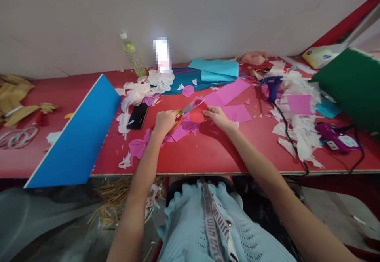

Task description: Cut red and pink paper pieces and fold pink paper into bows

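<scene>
My left hand (165,122) is closed round the orange handles of a pair of scissors (190,108), whose silver blades point up and to the right. My right hand (217,115) pinches the edge of a red paper piece (197,114) that lies against the blades. Under both hands lie pink paper scraps (184,129) on the red table (213,151). A black phone (137,116) lies just left of my left hand.
A blue board (80,131) overhangs the table's front edge at left. White paper petals (139,92), a green bottle (132,56), turquoise sheets (213,70), a blue glue gun (272,86), a purple glue gun (335,137), white scraps and a green sheet (353,84) lie around.
</scene>
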The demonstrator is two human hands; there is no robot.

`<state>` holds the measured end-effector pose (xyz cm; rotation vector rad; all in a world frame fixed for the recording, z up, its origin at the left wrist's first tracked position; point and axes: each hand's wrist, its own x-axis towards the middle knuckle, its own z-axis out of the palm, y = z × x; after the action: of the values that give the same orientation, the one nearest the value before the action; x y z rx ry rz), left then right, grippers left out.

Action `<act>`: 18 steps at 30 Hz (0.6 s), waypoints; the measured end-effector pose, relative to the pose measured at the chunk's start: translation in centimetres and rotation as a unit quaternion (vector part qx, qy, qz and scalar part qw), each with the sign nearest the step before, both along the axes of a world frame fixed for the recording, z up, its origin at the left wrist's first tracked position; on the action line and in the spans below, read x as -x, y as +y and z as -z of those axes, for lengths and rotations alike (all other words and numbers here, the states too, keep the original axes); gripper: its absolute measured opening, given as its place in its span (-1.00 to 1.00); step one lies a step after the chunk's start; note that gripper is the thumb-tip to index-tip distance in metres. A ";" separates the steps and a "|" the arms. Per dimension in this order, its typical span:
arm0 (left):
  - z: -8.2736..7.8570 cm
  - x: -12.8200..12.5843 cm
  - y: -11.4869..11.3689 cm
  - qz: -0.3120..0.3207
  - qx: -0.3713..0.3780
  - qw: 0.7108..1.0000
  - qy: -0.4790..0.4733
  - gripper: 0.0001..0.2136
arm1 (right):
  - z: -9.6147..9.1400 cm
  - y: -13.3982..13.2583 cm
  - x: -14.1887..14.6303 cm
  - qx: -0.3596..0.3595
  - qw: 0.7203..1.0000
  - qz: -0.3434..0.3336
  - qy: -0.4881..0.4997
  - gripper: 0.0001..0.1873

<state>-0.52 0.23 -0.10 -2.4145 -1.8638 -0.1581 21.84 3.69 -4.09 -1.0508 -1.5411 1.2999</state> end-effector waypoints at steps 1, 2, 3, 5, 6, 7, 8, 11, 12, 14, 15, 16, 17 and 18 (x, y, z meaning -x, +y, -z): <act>0.0 0.0 0.0 0.001 -0.001 1.000 0.001 -0.68 | 0.1 0.0 0.1 0.002 1.000 0.000 0.005 -0.76; 0.0 0.0 0.0 0.002 -0.002 1.000 0.001 -0.68 | 0.1 0.0 0.1 0.004 1.000 -0.001 0.011 -0.77; 0.0 0.0 0.0 0.003 -0.003 1.000 0.001 -0.68 | 0.2 0.0 0.2 0.004 1.000 -0.003 0.016 -0.77; 0.0 0.1 0.0 0.005 -0.004 1.000 -0.001 -0.68 | 0.3 0.0 0.2 0.003 1.000 -0.007 0.019 -0.77; 0.0 0.1 0.0 0.005 -0.004 1.000 -0.003 -0.67 | 0.3 0.1 0.2 0.004 1.000 -0.008 0.019 -0.77; 0.0 0.1 0.0 0.005 -0.003 1.000 -0.004 -0.67 | 0.3 0.1 0.2 0.006 1.000 -0.006 0.017 -0.77; 0.0 0.1 0.0 0.006 -0.002 1.000 -0.005 -0.66 | 0.3 0.1 0.2 0.009 1.000 -0.004 0.016 -0.76; -0.2 0.0 0.1 0.004 0.002 1.000 -0.005 -0.66 | 0.2 0.0 0.2 0.013 1.000 0.002 0.013 -0.76; -0.2 0.0 0.0 0.002 0.003 1.000 -0.005 -0.66 | 0.1 0.0 0.2 0.013 1.000 0.004 0.012 -0.77; -0.3 -0.1 0.0 0.000 0.006 1.000 -0.006 -0.65 | 0.1 -0.1 0.3 0.015 1.000 0.007 0.010 -0.77; -0.3 -0.1 0.0 0.000 0.007 1.000 -0.008 -0.65 | 0.0 -0.1 0.4 0.015 1.000 0.008 0.009 -0.77; -0.4 -0.1 -0.1 0.000 0.008 1.000 -0.010 -0.65 | 0.1 -0.1 0.4 0.014 1.000 0.010 0.008 -0.77; -0.4 -0.1 -0.1 0.002 0.007 1.000 -0.012 -0.66 | 0.1 -0.1 0.4 0.011 1.000 0.011 0.008 -0.76; -0.4 -0.1 -0.1 0.003 0.007 1.000 -0.014 -0.66 | 0.0 -0.1 0.4 0.007 1.000 0.011 0.006 -0.76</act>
<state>-0.37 0.10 0.26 -2.4410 -1.8749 -0.1817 21.43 3.55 -4.13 -1.0645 -1.5099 1.3018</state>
